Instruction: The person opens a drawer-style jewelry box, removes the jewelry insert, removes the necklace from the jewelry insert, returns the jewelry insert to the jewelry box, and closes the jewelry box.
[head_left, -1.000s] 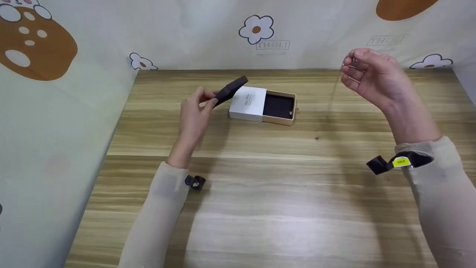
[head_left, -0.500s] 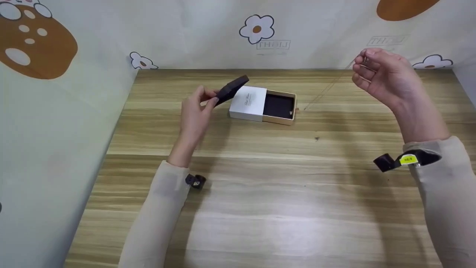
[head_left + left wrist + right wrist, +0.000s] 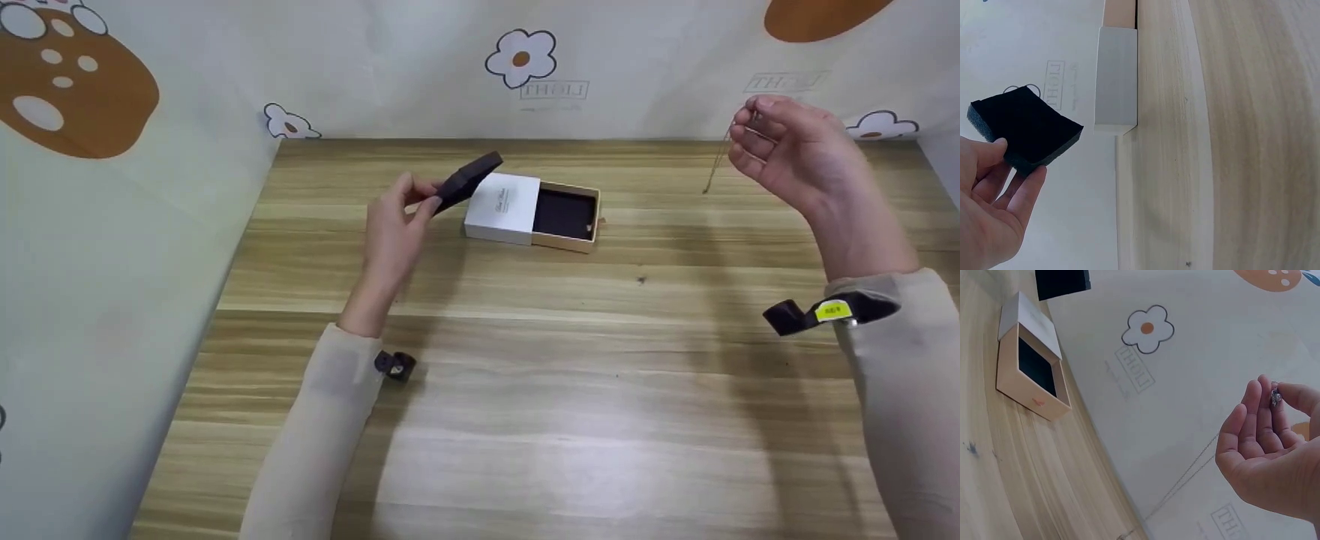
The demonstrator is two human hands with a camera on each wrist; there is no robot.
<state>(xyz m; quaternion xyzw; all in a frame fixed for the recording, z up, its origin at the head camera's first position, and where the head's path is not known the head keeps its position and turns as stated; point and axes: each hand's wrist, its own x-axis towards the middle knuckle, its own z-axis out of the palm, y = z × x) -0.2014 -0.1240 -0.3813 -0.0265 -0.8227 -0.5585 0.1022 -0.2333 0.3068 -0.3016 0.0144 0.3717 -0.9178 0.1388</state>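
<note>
My left hand (image 3: 394,232) pinches a black foam pad (image 3: 468,180) by one edge, tilted up beside the box. In the left wrist view the pad (image 3: 1024,126) shows a flat black face and spongy sides. At the right, my raised right hand (image 3: 799,154) pinches a necklace between thumb and fingers. Its thin chain (image 3: 718,161) dangles below the hand, above the table. A small sparkling pendant (image 3: 1275,395) sits at the fingertips in the right wrist view. Between the hands lies a white sleeve box (image 3: 502,210), its drawer (image 3: 564,241) pulled partly out to the right, dark inside.
The wood-grain table (image 3: 525,337) meets a patterned backdrop (image 3: 405,75) close behind the box. A small ribbon tab (image 3: 1039,403) sticks out from the drawer's front. A dark spot (image 3: 641,280) marks the table to the right of the box.
My right hand has moved to the right, and the necklace chain has swung from slanting left toward the box to hanging nearly straight down. The left hand and foam pad have stayed put.
</note>
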